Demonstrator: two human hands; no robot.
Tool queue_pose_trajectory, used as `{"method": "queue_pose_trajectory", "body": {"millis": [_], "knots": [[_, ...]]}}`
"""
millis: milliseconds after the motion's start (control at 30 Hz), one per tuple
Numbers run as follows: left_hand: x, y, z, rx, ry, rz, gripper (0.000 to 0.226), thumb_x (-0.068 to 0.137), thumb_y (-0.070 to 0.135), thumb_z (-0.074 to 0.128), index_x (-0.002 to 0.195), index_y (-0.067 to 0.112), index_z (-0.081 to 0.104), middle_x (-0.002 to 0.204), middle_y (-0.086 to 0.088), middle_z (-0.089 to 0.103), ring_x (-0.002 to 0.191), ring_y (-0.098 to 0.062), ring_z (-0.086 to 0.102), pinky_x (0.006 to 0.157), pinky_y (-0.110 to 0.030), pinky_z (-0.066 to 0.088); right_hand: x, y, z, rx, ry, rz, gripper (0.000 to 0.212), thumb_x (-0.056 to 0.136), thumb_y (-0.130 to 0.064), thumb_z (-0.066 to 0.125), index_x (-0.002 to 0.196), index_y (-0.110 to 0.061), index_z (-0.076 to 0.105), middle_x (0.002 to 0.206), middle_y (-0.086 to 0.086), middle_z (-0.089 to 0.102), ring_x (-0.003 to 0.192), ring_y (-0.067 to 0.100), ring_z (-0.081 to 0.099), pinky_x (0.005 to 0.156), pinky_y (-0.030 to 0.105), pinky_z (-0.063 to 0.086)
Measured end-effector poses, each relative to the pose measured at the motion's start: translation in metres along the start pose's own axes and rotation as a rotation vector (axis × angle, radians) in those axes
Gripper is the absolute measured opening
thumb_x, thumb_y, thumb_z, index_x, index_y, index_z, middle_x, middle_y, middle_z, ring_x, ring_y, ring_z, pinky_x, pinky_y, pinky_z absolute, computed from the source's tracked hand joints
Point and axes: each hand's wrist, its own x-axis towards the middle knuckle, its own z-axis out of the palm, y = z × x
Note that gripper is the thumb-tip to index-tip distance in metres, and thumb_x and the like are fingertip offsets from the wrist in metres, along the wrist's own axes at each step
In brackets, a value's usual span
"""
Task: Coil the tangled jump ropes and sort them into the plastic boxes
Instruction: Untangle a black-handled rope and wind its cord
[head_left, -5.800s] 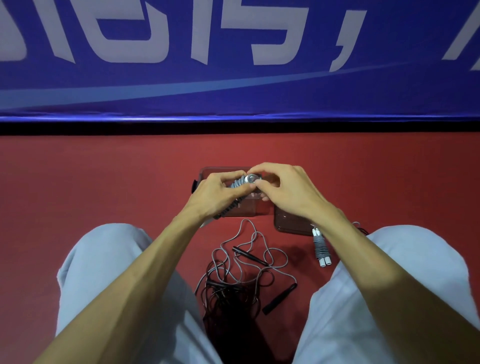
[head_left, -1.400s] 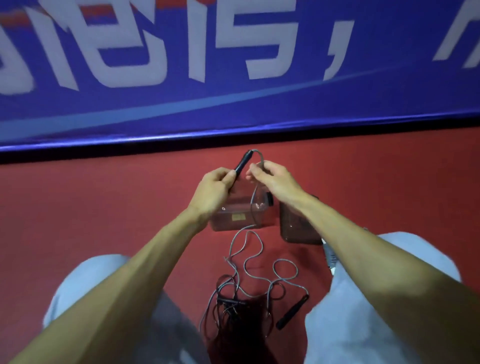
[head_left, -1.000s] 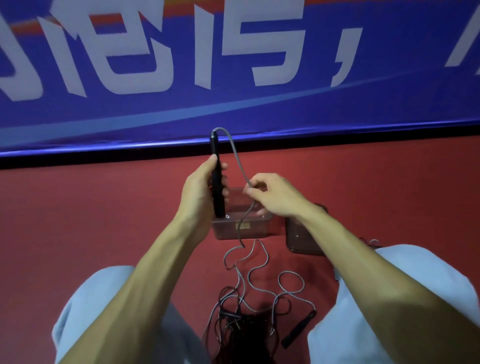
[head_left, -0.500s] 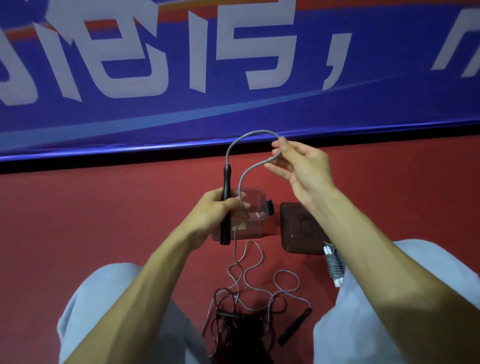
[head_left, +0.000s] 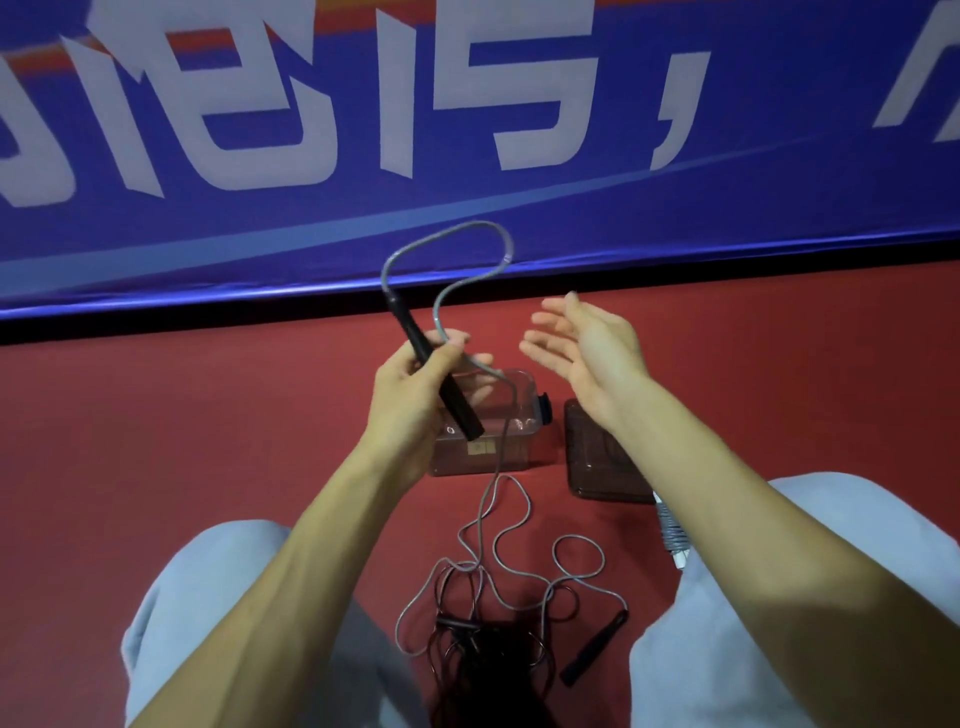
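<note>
**One loop made, held by one hand only**

The grey jump rope (head_left: 480, 223) arches in a stiff loop above the left hand (head_left: 405, 395), whose fingers (head_left: 457, 340) are curled round its black handle (head_left: 460, 408) and pinch the returning cord against it. Below those fingers the cord drops past the clear plastic box (head_left: 514, 447) to the floor (head_left: 208, 441) and runs into the tangle of black ropes (head_left: 483, 639). The right hand (head_left: 587, 353) hovers just right of the loop, fingers straight and apart, holding nothing. The likely slip is the springy loop popping out of that single pinch before the right hand takes the cord. Drawing in more cord could also snag the black tangle and drag it along, or let the taut cord nudge the light box.
</note>
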Motion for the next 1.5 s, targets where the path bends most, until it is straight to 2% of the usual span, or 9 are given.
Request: {"method": "queue_pose_trajectory", "body": {"millis": [200, 300, 433, 667, 867, 1033, 1233, 1333, 1500], "knots": [[0.006, 0.012, -0.009, -0.373, 0.061, -0.056, 0.013, 0.094, 0.018, 0.061, 0.105, 0.011, 0.063, 0.086, -0.010, 0.075, 0.079, -0.022, 0.073, 0.071, -0.030, 0.060, -0.007, 0.026, 0.003, -0.645, -0.320, 0.052, 0.046, 0.083, 0.018, 0.042, 0.110, -0.014, 0.062, 0.106, 0.005, 0.066, 0.091, 0.016, 0.062, 0.067, 0.016, 0.049], [0.009, 0.014, -0.013, -0.474, 0.089, -0.088, 0.019, 0.094, 0.018, 0.062, 0.112, 0.011, 0.062, 0.093, -0.011, 0.073, 0.086, -0.022, 0.074, 0.069, -0.027, 0.059, -0.014, 0.034, 0.006, -0.771, -0.535, 0.111, 0.026, 0.089, 0.007, 0.054, 0.104, -0.012, 0.065, 0.095, 0.006, 0.063, 0.077, 0.011, 0.057, 0.070, 0.021, 0.046], [0.012, 0.014, -0.020, -0.550, 0.164, -0.094, 0.035, 0.094, 0.017, 0.062, 0.127, 0.008, 0.056, 0.096, -0.016, 0.073, 0.084, -0.025, 0.075, 0.064, -0.028, 0.059, -0.017, 0.035, 0.007, -0.801, -0.551, 0.146, 0.015, 0.099, -0.002, 0.047, 0.098, -0.009, 0.060, 0.086, 0.008, 0.061, 0.079, 0.022, 0.065, 0.074, 0.036, 0.058], [0.017, 0.005, -0.023, -0.326, 0.297, -0.120, 0.023, 0.099, 0.024, 0.056, 0.119, 0.013, 0.054, 0.099, -0.019, 0.070, 0.072, -0.025, 0.074, 0.055, -0.028, 0.057, -0.017, 0.023, 0.004, -0.677, -0.384, 0.012, 0.012, 0.099, -0.002, 0.047, 0.106, -0.008, 0.054, 0.080, 0.010, 0.066, 0.057, 0.019, 0.068, 0.056, 0.030, 0.058], [0.016, -0.009, -0.022, 0.509, 0.001, 0.033, 0.014, 0.097, 0.014, 0.059, 0.107, 0.017, 0.067, 0.081, 0.000, 0.071, 0.066, -0.009, 0.065, 0.069, -0.030, 0.054, -0.014, -0.008, 0.001, -0.338, -0.219, -0.060, 0.011, 0.099, 0.000, 0.046, 0.104, -0.005, 0.055, 0.083, 0.012, 0.066, 0.063, 0.023, 0.070, 0.059, 0.038, 0.061], [0.008, -0.012, -0.019, 0.746, -0.241, 0.005, 0.012, 0.096, 0.015, 0.060, 0.092, 0.020, 0.071, 0.072, 0.010, 0.063, 0.057, -0.002, 0.051, 0.059, -0.016, 0.044, -0.004, -0.023, -0.007, -0.013, -0.082, -0.043, 0.011, 0.099, 0.000, 0.046, 0.098, -0.006, 0.054, 0.083, 0.012, 0.064, 0.066, 0.023, 0.071, 0.059, 0.035, 0.060], [0.003, -0.011, -0.013, 0.620, -0.271, -0.107, 0.012, 0.095, 0.007, 0.059, 0.101, 0.003, 0.068, 0.087, -0.005, 0.075, 0.070, -0.007, 0.068, 0.061, -0.017, 0.051, 0.004, -0.029, -0.016, 0.199, 0.050, -0.032, 0.012, 0.100, 0.001, 0.044, 0.092, -0.004, 0.052, 0.083, 0.014, 0.061, 0.061, 0.021, 0.071, 0.055, 0.033, 0.059], [0.000, -0.011, -0.011, 0.570, -0.313, -0.132, 0.007, 0.094, 0.003, 0.059, 0.098, 0.001, 0.065, 0.078, -0.007, 0.072, 0.065, -0.013, 0.068, 0.058, -0.020, 0.053, 0.005, -0.028, -0.016, 0.226, 0.082, -0.020, 0.012, 0.100, 0.002, 0.042, 0.092, -0.003, 0.050, 0.081, 0.015, 0.060, 0.061, 0.023, 0.071, 0.055, 0.033, 0.059], [0.000, -0.007, -0.003, 0.214, -0.132, -0.132, 0.004, 0.095, 0.002, 0.056, 0.093, 0.003, 0.059, 0.074, -0.013, 0.068, 0.064, -0.023, 0.072, 0.053, -0.026, 0.057, 0.003, -0.021, -0.015, 0.144, 0.018, -0.008, 0.014, 0.102, -0.012, 0.045, 0.109, -0.001, 0.049, 0.087, 0.019, 0.066, 0.076, 0.030, 0.071, 0.068, 0.038, 0.061]]}}
